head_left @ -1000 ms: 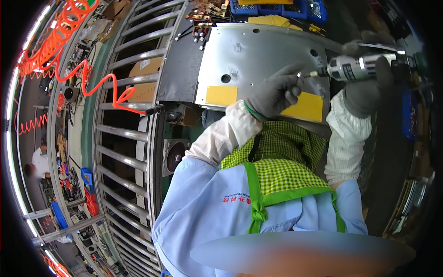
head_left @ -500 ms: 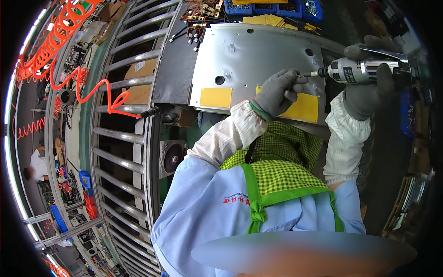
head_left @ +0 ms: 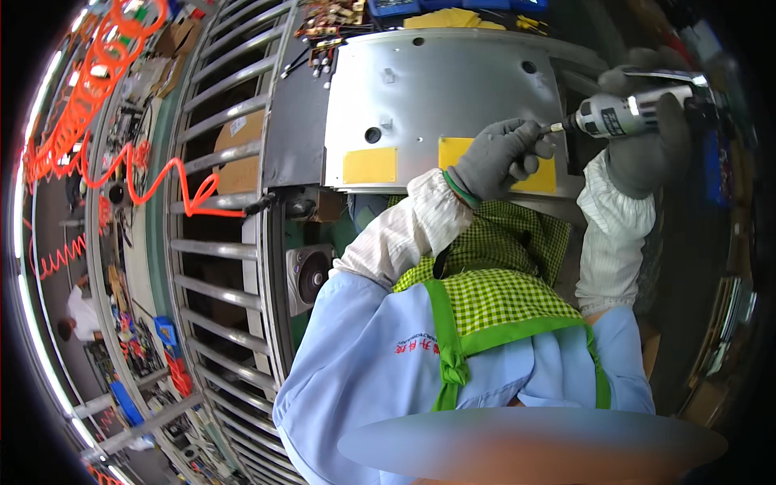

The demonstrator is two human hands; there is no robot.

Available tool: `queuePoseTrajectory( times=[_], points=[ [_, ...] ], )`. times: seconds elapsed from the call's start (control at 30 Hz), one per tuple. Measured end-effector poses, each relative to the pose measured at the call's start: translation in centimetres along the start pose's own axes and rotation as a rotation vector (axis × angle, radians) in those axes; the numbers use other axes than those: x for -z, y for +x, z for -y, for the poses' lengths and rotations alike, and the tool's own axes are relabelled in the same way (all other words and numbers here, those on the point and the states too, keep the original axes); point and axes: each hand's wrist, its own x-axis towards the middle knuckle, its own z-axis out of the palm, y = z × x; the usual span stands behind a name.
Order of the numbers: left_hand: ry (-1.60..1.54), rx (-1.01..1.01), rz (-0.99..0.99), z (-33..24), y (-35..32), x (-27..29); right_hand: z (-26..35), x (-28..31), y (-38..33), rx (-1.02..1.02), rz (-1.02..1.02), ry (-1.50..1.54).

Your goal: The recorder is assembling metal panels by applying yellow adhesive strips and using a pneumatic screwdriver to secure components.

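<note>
My gloved right hand (head_left: 653, 158) is wrapped round a silver air screwdriver (head_left: 618, 114), held level above the right end of a metal panel, with a lever along its top. The slim bit (head_left: 556, 128) points left. At its tip my gloved left hand (head_left: 499, 158) is closed in a pinch; whatever lies between the fingertips is too small to make out. Below both hands lies the pale grey metal panel (head_left: 436, 89), with round holes and small raised tabs. Yellow rectangles (head_left: 370, 166) sit along its near edge, one partly hidden by my left hand.
A dark worktop (head_left: 297, 133) borders the panel on the left, beside a roller conveyor (head_left: 218, 249). Loose wired parts (head_left: 331, 20), yellow sheets (head_left: 457, 18) and blue bins (head_left: 396, 6) stand behind. A coiled orange air hose (head_left: 149, 174) hangs at left. Far left is another person (head_left: 81, 311).
The whole view has shifted a little, with the panel lying further left and up. Both hands and the air screwdriver now sit slightly further right over the panel, the left fingers still at the bit's tip.
</note>
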Motion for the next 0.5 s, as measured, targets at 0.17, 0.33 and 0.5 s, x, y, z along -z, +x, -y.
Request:
queuePoseTrajectory(
  times=[0.17, 0.33, 0.5],
  points=[
    [0.716, -0.043, 0.153, 1.0, 1.8, 1.0, 0.9, 1.2, -2.8, 0.041, -0.117, -0.351],
    [1.154, 0.068, 0.276, 2.3, 3.4, 0.7, 1.8, 0.6, -5.2, -0.084, -0.248, -0.383],
    [1.351, -0.01, 0.329, 2.3, 4.1, 0.5, 1.5, 0.5, -6.1, -0.045, -0.245, -0.393]
  ],
)
